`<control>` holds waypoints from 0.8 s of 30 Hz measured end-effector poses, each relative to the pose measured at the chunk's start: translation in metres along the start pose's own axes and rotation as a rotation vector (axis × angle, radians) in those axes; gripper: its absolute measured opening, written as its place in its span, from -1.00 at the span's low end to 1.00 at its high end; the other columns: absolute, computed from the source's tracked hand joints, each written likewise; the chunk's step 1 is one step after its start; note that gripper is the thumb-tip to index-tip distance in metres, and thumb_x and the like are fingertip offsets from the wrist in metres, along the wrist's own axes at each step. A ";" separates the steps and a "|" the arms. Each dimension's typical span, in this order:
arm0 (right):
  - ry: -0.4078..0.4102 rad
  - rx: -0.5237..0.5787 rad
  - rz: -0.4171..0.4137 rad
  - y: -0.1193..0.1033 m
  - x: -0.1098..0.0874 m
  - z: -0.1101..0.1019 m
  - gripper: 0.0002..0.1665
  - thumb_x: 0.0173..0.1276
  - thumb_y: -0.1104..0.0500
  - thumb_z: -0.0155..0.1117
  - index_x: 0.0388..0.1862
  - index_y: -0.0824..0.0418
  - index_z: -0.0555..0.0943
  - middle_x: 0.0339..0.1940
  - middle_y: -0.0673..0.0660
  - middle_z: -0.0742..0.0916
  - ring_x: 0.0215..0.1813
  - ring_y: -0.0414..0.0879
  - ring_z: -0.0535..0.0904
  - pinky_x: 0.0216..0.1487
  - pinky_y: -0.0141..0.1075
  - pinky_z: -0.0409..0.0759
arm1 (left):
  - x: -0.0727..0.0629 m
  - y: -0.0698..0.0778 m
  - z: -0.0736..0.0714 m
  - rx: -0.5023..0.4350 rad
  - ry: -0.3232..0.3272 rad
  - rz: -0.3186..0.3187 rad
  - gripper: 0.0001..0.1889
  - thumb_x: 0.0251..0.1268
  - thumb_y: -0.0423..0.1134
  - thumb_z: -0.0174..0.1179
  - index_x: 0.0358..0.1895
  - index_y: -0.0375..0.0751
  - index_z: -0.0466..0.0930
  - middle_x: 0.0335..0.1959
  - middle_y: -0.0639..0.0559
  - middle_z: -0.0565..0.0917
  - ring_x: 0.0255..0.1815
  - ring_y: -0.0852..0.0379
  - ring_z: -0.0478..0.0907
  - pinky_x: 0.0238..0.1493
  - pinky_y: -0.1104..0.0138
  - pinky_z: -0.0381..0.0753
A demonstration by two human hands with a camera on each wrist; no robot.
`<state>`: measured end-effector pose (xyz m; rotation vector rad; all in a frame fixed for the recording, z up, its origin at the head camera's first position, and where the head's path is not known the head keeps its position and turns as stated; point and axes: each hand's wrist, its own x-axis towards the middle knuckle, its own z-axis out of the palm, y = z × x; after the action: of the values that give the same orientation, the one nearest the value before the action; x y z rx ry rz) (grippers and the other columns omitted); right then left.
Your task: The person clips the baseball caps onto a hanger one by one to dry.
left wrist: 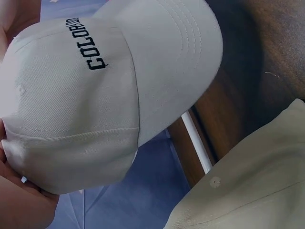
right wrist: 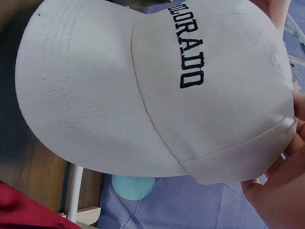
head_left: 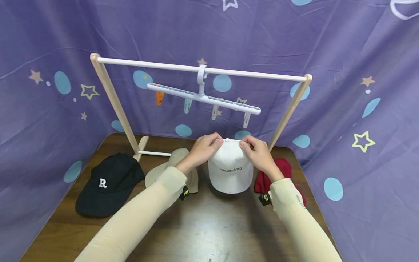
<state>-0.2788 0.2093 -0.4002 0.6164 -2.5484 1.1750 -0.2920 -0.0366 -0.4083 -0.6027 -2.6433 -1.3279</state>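
A white baseball cap with dark COLORADO lettering hangs brim-down between both hands. My left hand pinches its crown on the left of the top button. On the other side, my right hand grips the crown the same way. Both wrist views show the cap's stitched brim and fingers curled at the crown's edge. Above the hands, a light-blue clip hanger hangs from the rack's white rail. Several clips dangle from it, among them an orange clip and a white clip.
On the wooden table a black cap with a white R lies at the left. A beige cap sits partly behind the left forearm, and a dark red cap behind the right wrist. Wooden rack posts stand at either side, before a purple curtain.
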 end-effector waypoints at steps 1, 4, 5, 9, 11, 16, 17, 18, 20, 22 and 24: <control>0.004 -0.001 -0.004 -0.001 0.001 0.000 -0.78 0.62 0.11 0.26 -0.22 0.18 0.73 -0.36 0.10 0.72 -0.29 -0.04 0.54 -0.23 -0.20 0.48 | 0.000 0.000 0.000 0.004 0.001 0.000 -0.74 0.68 -0.03 0.08 -0.01 -0.02 0.73 0.03 0.02 0.78 0.07 -0.01 0.66 0.15 0.04 0.57; 0.019 -0.001 -0.008 -0.003 0.002 0.001 -0.78 0.61 0.11 0.27 -0.21 0.20 0.73 -0.38 0.11 0.71 -0.31 -0.03 0.53 -0.23 -0.19 0.48 | 0.002 0.000 0.000 0.006 -0.002 -0.002 -0.72 0.69 -0.01 0.06 0.02 -0.01 0.73 0.05 0.02 0.78 0.09 -0.02 0.65 0.17 0.03 0.56; 0.024 0.000 -0.005 -0.004 0.002 0.001 -0.78 0.61 0.12 0.27 -0.20 0.21 0.73 -0.39 0.11 0.71 -0.31 -0.03 0.53 -0.23 -0.19 0.47 | 0.002 0.000 0.000 0.005 -0.006 -0.003 -0.72 0.70 0.00 0.05 0.04 -0.01 0.72 0.06 0.02 0.77 0.10 -0.02 0.64 0.18 0.03 0.55; 0.038 0.000 0.010 -0.005 0.002 0.001 -0.80 0.61 0.13 0.27 -0.19 0.21 0.72 -0.43 0.11 0.69 -0.35 -0.02 0.51 -0.25 -0.18 0.46 | 0.003 0.003 0.000 0.000 -0.011 0.001 -0.70 0.71 -0.01 0.02 0.07 -0.02 0.72 0.09 0.00 0.77 0.12 -0.04 0.63 0.19 0.02 0.54; 0.044 -0.003 0.012 -0.005 0.003 0.001 -0.80 0.61 0.14 0.27 -0.19 0.20 0.72 -0.43 0.11 0.70 -0.35 -0.02 0.51 -0.25 -0.17 0.47 | 0.003 0.005 0.000 -0.001 -0.009 0.004 -0.70 0.71 -0.02 0.02 0.08 -0.04 0.71 0.09 0.00 0.77 0.11 -0.04 0.62 0.19 0.02 0.54; 0.055 -0.012 0.013 -0.006 0.004 0.002 -0.80 0.61 0.13 0.27 -0.19 0.20 0.72 -0.45 0.10 0.69 -0.37 -0.02 0.51 -0.27 -0.17 0.47 | 0.005 0.006 0.001 0.004 -0.004 0.013 -0.70 0.70 -0.03 0.00 0.07 -0.05 0.71 0.08 0.00 0.77 0.10 -0.03 0.61 0.18 0.03 0.54; 0.057 -0.013 0.015 -0.006 0.004 0.002 -0.81 0.61 0.13 0.27 -0.19 0.20 0.72 -0.45 0.11 0.68 -0.37 -0.02 0.50 -0.27 -0.17 0.47 | 0.005 0.006 0.001 0.005 -0.003 0.013 -0.70 0.70 -0.03 0.00 0.07 -0.04 0.71 0.08 0.01 0.77 0.10 -0.03 0.61 0.18 0.03 0.54; 0.060 -0.016 0.015 -0.006 0.004 0.002 -0.80 0.61 0.13 0.26 -0.18 0.21 0.72 -0.44 0.11 0.69 -0.37 -0.02 0.51 -0.27 -0.17 0.47 | 0.006 0.006 0.001 0.006 -0.002 0.013 -0.70 0.70 -0.03 -0.01 0.07 -0.04 0.70 0.07 0.01 0.77 0.09 -0.02 0.61 0.18 0.04 0.54; 0.066 -0.023 0.018 -0.006 0.005 0.002 -0.80 0.62 0.12 0.26 -0.18 0.21 0.72 -0.42 0.12 0.71 -0.36 -0.02 0.52 -0.26 -0.17 0.47 | 0.006 0.006 0.002 0.007 -0.001 0.014 -0.69 0.71 -0.03 -0.01 0.08 -0.04 0.70 0.07 0.01 0.77 0.09 -0.02 0.60 0.18 0.05 0.54; 0.072 -0.029 0.019 -0.007 0.005 0.002 -0.80 0.61 0.13 0.26 -0.18 0.21 0.72 -0.41 0.12 0.72 -0.35 -0.02 0.53 -0.25 -0.17 0.48 | 0.007 0.007 0.002 0.007 -0.004 0.012 -0.69 0.71 -0.02 -0.02 0.08 -0.03 0.70 0.07 0.02 0.77 0.09 -0.02 0.60 0.17 0.05 0.54; 0.078 -0.033 0.015 -0.007 0.006 0.003 -0.80 0.61 0.12 0.26 -0.18 0.21 0.72 -0.42 0.12 0.72 -0.36 -0.02 0.53 -0.26 -0.17 0.48 | 0.007 0.008 0.001 0.006 -0.003 0.014 -0.69 0.71 -0.03 -0.02 0.09 -0.03 0.70 0.06 0.01 0.77 0.08 -0.02 0.60 0.16 0.05 0.54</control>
<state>-0.2807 0.2016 -0.3946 0.5347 -2.5063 1.1362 -0.2948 -0.0296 -0.4014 -0.6221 -2.6400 -1.3156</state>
